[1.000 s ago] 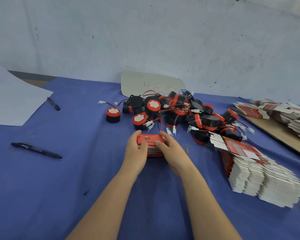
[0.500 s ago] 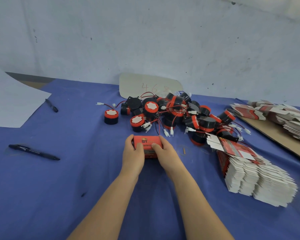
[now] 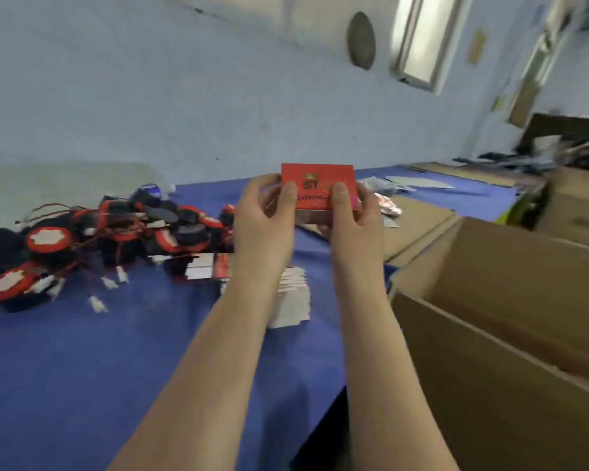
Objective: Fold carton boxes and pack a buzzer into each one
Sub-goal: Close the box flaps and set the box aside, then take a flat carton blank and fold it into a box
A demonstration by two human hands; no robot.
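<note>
- We hold a small red carton box in the air above the blue cloth-covered tabletop, touching nothing but our hands.
- Our left hand grips the box's left end, with the fingers curled behind it and the thumb pressed on the printed red face.
- Our right hand grips the right end the same way, thumb on the front.
- The faces we can see look closed. We cannot tell whether a buzzer sits inside.
- The heap of black-and-red round buzzers, with thin wires trailing, lies on the tabletop to our left, well apart from the box.
- A stack of flat white-and-red carton blanks lies on the tabletop beneath our forearms.
- A large brown corrugated cardboard box stands open on our right, just beside the tabletop's edge. Most of its inside is hidden.
- We judge this to be the close of one pack, with a folded, shut carton ready to be put away.
- The next move probably calls for swinging the carton right over the big box's rim and letting go with both hands without popping a flap, then taking a fresh blank and a buzzer.
</note>
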